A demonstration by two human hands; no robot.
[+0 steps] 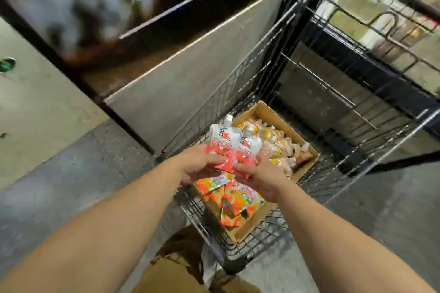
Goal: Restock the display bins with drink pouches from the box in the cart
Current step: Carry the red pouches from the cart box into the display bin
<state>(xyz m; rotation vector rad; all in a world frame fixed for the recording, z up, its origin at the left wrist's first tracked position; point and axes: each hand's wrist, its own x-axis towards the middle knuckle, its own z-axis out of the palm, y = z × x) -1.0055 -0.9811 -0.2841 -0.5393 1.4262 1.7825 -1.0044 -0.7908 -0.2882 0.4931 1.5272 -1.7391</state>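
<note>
My left hand point(198, 164) and right hand point(258, 177) each grip a red pouch point(220, 144) by its base, above the box point(307, 150) in the cart point(238, 93). Pouches look soft, slick, light; I judge bases safest.

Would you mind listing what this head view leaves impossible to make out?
- Display bins: smeared by motion blur, contents unreadable.
- Box bottom: buried under pouches.
- Lower part of the two red-and-white pouches: covered by the left hand and right hand.
- Cart far side: cut off by the right edge.
</note>
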